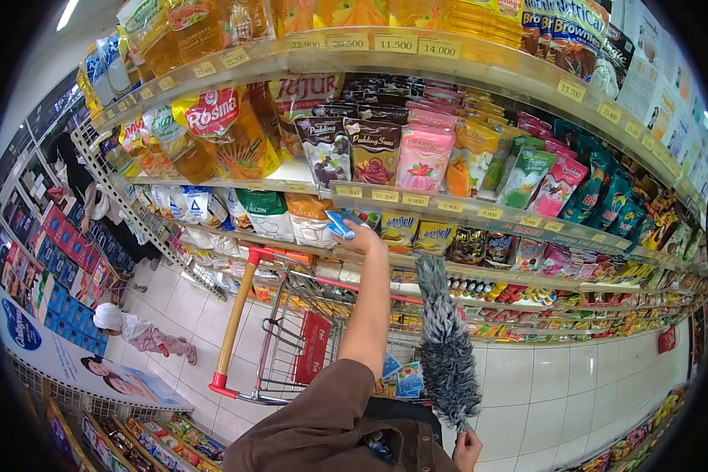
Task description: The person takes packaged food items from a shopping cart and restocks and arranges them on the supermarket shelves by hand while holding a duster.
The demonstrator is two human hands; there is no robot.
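Note:
My left hand [359, 237] reaches out to the shelf, its fingers closed on a small blue-and-white packet [340, 223]. That packet is in front of an orange-and-white Falcon bag [309, 220], beside yellow Nutrijell boxes [399, 231]. Low in the view, my right hand [466, 450] grips the lower end of a fluffy grey duster [448, 358]. The duster points up toward the shelves, and its handle is mostly hidden by my fingers.
A shopping cart [315, 346] with a yellow-and-red handle stands between me and the shelves; blue packets [408, 379] lie in it. Pudding pouches [376, 152] and oil pouches [226, 134] fill the upper shelves. On the left are a small person [145, 332] and a person in dark clothing [122, 220].

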